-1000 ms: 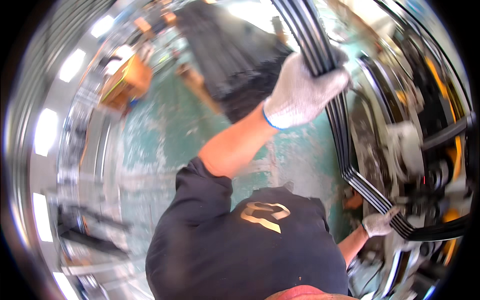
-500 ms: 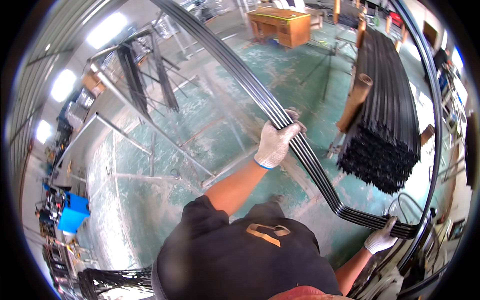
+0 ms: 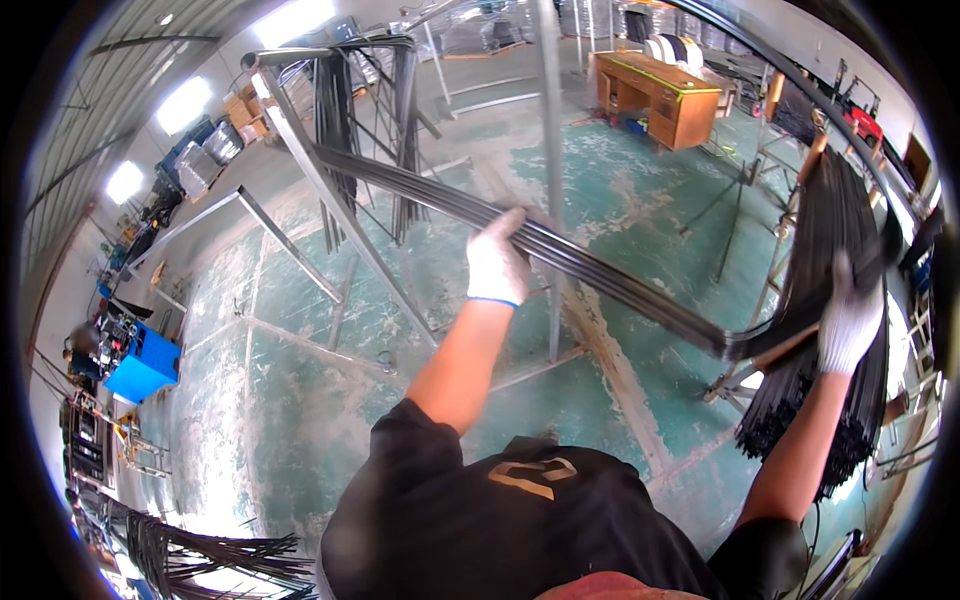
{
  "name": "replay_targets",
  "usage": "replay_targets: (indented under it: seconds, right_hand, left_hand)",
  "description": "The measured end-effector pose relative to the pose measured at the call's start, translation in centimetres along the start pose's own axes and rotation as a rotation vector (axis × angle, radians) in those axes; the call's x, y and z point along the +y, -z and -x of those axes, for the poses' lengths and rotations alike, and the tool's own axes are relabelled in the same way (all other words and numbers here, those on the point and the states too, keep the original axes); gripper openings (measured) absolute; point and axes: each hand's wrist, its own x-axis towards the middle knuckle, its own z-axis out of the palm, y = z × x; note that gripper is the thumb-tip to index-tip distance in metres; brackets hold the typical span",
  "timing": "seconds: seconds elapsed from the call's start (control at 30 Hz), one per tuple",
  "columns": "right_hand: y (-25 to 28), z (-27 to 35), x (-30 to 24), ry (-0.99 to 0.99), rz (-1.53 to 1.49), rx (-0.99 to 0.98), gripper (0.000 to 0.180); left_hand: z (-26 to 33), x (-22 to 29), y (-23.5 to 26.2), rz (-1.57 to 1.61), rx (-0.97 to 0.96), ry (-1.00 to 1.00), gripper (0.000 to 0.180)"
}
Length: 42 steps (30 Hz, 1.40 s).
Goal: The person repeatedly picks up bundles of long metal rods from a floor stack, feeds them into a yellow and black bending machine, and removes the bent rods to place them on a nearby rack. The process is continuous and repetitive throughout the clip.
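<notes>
A bundle of several long, glossy black strips (image 3: 620,282) runs across in front of me, bending upward near its right end. My left hand (image 3: 498,258), in a white knit glove with a blue cuff edge, is closed around its middle. At the right, my gloved right hand (image 3: 850,315) grips the bundle past the bend; motion blurs its fingers. The strips' far left end reaches a metal rack (image 3: 330,190), where other black strips (image 3: 338,120) hang. Whether the bundle touches the rack, I cannot tell.
A thick stack of black strips (image 3: 825,220) lies on a stand at right, beyond my right hand. A wooden desk (image 3: 655,95) stands farther back. At left are a blue box (image 3: 143,365) and a person beside it. More loose strips (image 3: 200,555) lie lower left.
Both hands have lifted and swung the bundle: its far end moved down and left to the rack, its bent end rose. My right hand moved up, and my view turned left.
</notes>
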Motion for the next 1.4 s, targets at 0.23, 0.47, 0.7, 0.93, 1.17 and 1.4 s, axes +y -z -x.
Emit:
replay_targets:
  seconds: [0.23, 0.47, 0.7, 0.93, 1.17, 1.4]
  right_hand:
    - [-17.3, -15.8, -22.9, 0.375, -0.036, -0.258, 0.038]
    - [-25.4, -7.6, -33.4, 0.735, -0.171, -0.598, 0.025]
    - [-25.6, 6.2, -22.1, 1.048, -0.741, -0.340, 0.021]
    - [-14.3, 5.3, 19.1, -0.297, 0.397, -0.236, 0.033]
    - [-5.3, 2.5, 44.0, -0.811, 0.904, -0.438, 0.073]
    - [-7.1, 0.7, 52.3, -0.867, 0.734, -0.502, 0.046]
  left_hand:
    - [-13.0, 8.0, 7.5, 0.175, -0.158, -0.124, 0.015]
    - [-19.9, 12.6, 7.0, 0.348, -0.022, -0.167, 0.042]
    - [-13.0, 16.0, 6.1, 0.110, -0.048, -0.354, 0.075]
    - [-11.6, 6.0, 7.9, -0.687, -0.405, -0.193, 0.040]
    - [1.0, -24.6, -2.2, -0.314, -0.075, 0.671, 0.020]
    - [7.0, -40.8, -18.0, -0.326, -0.351, 0.840, 0.016]
